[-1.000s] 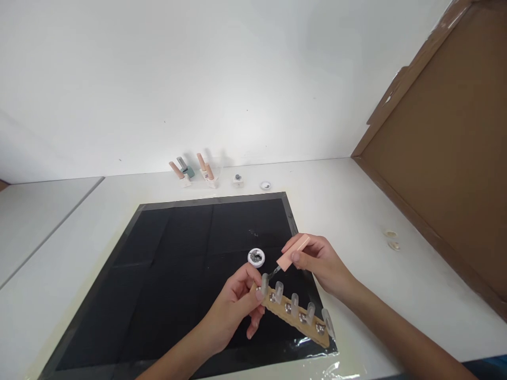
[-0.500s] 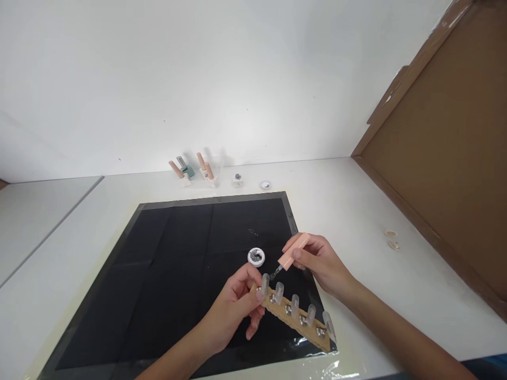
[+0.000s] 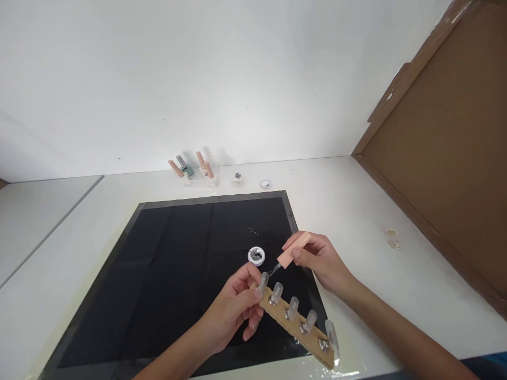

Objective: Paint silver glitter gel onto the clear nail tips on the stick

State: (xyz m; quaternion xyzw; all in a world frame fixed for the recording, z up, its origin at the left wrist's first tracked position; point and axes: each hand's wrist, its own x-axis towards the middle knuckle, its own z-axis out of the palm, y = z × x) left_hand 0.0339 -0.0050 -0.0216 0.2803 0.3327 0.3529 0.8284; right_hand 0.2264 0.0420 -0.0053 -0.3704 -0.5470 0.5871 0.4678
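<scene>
My left hand [image 3: 237, 303] pinches the left end of a tan strip [image 3: 295, 330], which carries a row of several clear false nail tips [image 3: 293, 307] on round silver mounts. Between the fingers of my right hand [image 3: 320, 261] is a nail polish brush [image 3: 293, 250] with a peach cap-handle. Its dark bristles are at the leftmost nail tip [image 3: 262, 283]; whether they touch it I cannot tell. Just behind my left fingers, a small white jar [image 3: 256, 256] of silvery-grey stuff sits uncovered on the black mat [image 3: 174, 285].
Along the back of the white table stand peach-capped polish bottles [image 3: 184, 178], a teal bottle [image 3: 187, 170], a small clear bottle [image 3: 237, 180] and a white lid [image 3: 265, 184]. Two small pale pieces [image 3: 392, 238] lie at right, near a brown cardboard panel [image 3: 439, 158].
The right end of the strip has swung slightly down toward me, and the nail tips have tilted. The brush has shifted slightly left and up, beside the leftmost tip.
</scene>
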